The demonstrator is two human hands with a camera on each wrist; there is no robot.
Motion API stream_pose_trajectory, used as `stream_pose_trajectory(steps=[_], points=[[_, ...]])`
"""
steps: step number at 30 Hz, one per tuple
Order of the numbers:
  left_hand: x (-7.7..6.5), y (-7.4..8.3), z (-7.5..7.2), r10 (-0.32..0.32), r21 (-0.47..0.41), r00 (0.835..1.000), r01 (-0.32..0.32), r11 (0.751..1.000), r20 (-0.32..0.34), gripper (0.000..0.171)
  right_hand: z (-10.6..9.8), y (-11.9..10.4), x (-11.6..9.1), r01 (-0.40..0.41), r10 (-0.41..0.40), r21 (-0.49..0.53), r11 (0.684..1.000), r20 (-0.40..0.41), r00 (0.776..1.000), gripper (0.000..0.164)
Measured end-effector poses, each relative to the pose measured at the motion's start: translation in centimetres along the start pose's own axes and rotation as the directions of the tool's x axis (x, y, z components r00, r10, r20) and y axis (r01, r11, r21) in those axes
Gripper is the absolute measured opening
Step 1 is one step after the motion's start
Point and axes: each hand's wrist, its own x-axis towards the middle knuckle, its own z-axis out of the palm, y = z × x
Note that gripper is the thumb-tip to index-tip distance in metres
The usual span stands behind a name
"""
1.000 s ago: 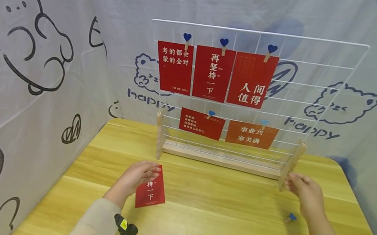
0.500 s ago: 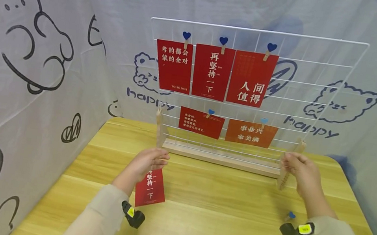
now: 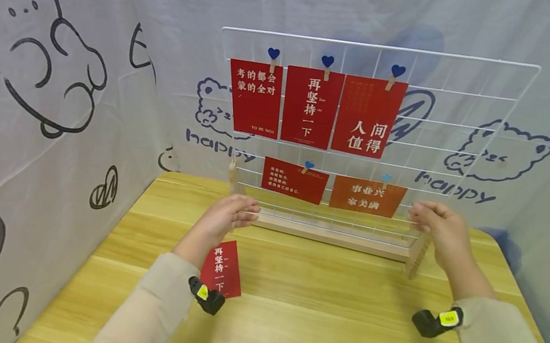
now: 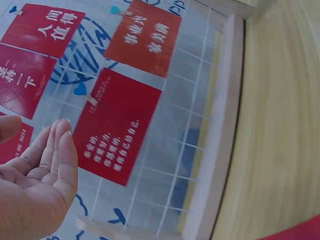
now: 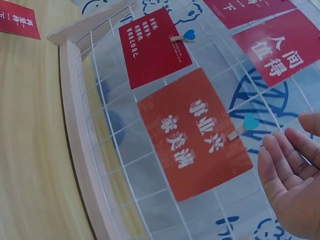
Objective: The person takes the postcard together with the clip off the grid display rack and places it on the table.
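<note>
A white wire grid stands upright in a pale wooden base (image 3: pixel 334 239). Three red cards, among them the right-hand one (image 3: pixel 368 117), hang in its top row from dark blue heart clips. Below them, lighter blue heart clips hold a small red card (image 3: pixel 294 183) and an orange card (image 3: pixel 367 198). My left hand (image 3: pixel 227 216) hovers at the left wooden foot, fingers relaxed and holding nothing, as the left wrist view confirms. Near the right foot (image 3: pixel 417 254), my right hand (image 3: pixel 443 233) is raised, also with nothing in its loosely bent fingers (image 5: pixel 282 172).
A loose red card (image 3: pixel 224 266) lies on the wooden table (image 3: pixel 318 316), partly covered by my left forearm. Patterned white cloth (image 3: pixel 83 82) encloses the table at the left, back and right.
Both hands have risen from near the tabletop to the grid's lower part, the left also shifting right. The loose heart clip seen earlier on the table is now hidden by my right arm.
</note>
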Motion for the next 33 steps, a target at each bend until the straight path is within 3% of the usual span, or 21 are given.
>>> stream_pose_trajectory(steps=[3, 5, 7, 10, 12, 14, 17, 23, 33], points=[[0.3, 0.6, 0.3, 0.018, -0.031, 1.000, -0.018, 0.999, 0.010, 0.034, 1.1, -2.4, -0.9, 0.021, -0.021, 0.021, 1.000, 0.014, 1.000, 0.027], [0.5, 1.0, 0.5, 0.027, -0.038, 0.999, -0.026, 0.999, 0.020, 0.034, 1.9, -4.0, -1.4, -0.001, 0.001, -0.065, 0.998, -0.009, 1.000, 0.030], [0.8, 1.3, 0.8, 0.033, -0.037, 0.999, -0.032, 0.999, 0.027, 0.034, 1.6, -3.6, -0.6, 0.028, -0.028, -0.018, 0.999, 0.020, 0.999, 0.025], [1.2, 1.9, 1.3, 0.041, -0.027, 0.998, -0.040, 0.999, 0.039, 0.035, 1.6, -3.7, 0.1, 0.030, -0.027, -0.098, 0.995, 0.032, 0.999, 0.043], [1.4, 2.2, 1.6, 0.046, -0.025, 0.998, -0.045, 0.999, 0.045, 0.036, 2.0, -4.5, -0.1, 0.041, -0.035, -0.139, 0.989, 0.047, 0.998, 0.046], [1.6, 2.5, 1.9, 0.050, -0.016, 0.998, -0.050, 0.999, 0.047, 0.035, 3.0, -6.3, -0.9, 0.032, -0.025, -0.250, 0.968, 0.032, 0.999, 0.052], [2.0, 3.0, 2.3, 0.053, -0.011, 0.997, -0.053, 0.999, 0.056, 0.034, 3.8, -7.9, -1.1, 0.053, -0.046, -0.283, 0.958, 0.032, 0.998, 0.048], [2.9, 3.8, 3.3, 0.061, -0.005, 0.994, -0.060, 0.998, 0.087, 0.034, 4.5, -9.5, -0.9, 0.054, -0.053, -0.282, 0.958, 0.010, 0.999, 0.049], [4.3, 4.7, 4.7, 0.061, 0.002, 0.991, -0.061, 0.998, 0.118, 0.035, 5.1, -11.5, 0.0, 0.137, -0.136, -0.119, 0.983, 0.010, 0.991, 0.030]])
